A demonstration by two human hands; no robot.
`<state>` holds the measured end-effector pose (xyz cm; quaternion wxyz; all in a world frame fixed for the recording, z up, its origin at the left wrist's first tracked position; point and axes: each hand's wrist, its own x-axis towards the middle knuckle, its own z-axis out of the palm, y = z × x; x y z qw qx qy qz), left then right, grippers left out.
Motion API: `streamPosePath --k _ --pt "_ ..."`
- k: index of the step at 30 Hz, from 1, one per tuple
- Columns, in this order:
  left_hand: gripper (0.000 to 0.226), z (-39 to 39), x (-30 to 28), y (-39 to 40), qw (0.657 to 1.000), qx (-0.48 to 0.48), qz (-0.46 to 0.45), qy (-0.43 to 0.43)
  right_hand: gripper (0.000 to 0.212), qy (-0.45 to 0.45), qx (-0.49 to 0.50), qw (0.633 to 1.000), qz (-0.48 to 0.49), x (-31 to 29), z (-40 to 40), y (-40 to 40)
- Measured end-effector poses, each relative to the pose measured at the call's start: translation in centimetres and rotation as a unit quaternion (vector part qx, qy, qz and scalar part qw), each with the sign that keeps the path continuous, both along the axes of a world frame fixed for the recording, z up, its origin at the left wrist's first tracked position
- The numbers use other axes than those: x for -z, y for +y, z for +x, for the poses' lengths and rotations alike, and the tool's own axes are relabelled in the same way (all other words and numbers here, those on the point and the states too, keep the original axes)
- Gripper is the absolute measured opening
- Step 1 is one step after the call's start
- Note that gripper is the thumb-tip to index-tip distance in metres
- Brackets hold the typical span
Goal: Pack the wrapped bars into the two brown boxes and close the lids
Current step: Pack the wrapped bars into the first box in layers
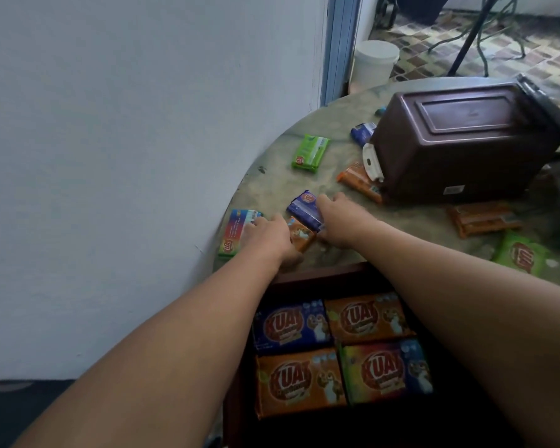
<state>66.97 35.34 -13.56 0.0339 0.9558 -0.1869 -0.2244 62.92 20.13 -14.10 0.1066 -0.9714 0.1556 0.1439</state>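
- A round, mottled table (304, 253) carries the scatter of wrapped bars; a pale wall runs to the left of the hands, and a white bucket (374, 61) stands on patterned floor far beyond them.
- One brown box (459, 140) lies tipped over on the table, beyond and to the right of the right hand, its base facing the camera and a white latch (370, 163) at its near corner.
- The second brown box (304, 279) sits open below both forearms, with four bars lying flat inside in two rows.
- The left hand (267, 232) rests over a multicoloured bar (236, 229) at the table's edge; whether the fingers grip it cannot be told.
- The right hand (340, 221) lies on a blue bar (304, 208), fingers reaching over its wrapper.
- An orange bar (301, 234) lies between the two hands.
- A green bar (310, 152) lies beyond the hands; more orange bars (484, 218) and another green bar (521, 253) lie to the right.
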Motion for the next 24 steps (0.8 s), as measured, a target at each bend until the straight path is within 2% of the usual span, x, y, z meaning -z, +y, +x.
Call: streamPosePath --k 2,4,6,9,12,20,24 --pt "0.084 0.0 0.0 0.1 1.000 -0.003 -0.016 -0.004 0.081 0.010 0.015 1.000 0.014 0.2 -0.2 0.3" --pt "0.086 0.3 0.1 0.2 0.999 -0.016 -0.048 -0.005 0.091 0.032 0.033 0.999 0.009 0.1 -0.5 0.4" --pt "0.083 0.3 -0.1 0.3 0.996 -0.017 -0.082 -0.009 0.084 0.033 0.049 0.998 -0.012 -0.5 -1.0 0.3" --pt "0.080 -0.2 -1.4 0.3 0.991 -0.001 -0.127 -0.051 0.073 -0.075 0.072 0.995 -0.007 -1.7 -1.7 0.1" --pt "0.078 -0.8 -3.1 0.5 0.980 0.008 -0.165 -0.111 0.070 -0.170 0.101 0.979 0.038 -3.5 -2.5 0.1" --pt "0.076 -5.2 -8.4 3.3 0.958 0.023 -0.212 -0.189 0.064 -0.261 0.112 0.951 0.118 -7.5 -8.1 2.2" --pt "0.081 -9.1 -8.7 6.1 0.954 0.031 -0.225 -0.197 0.069 -0.320 0.111 0.928 0.154 -8.1 -12.4 3.1"
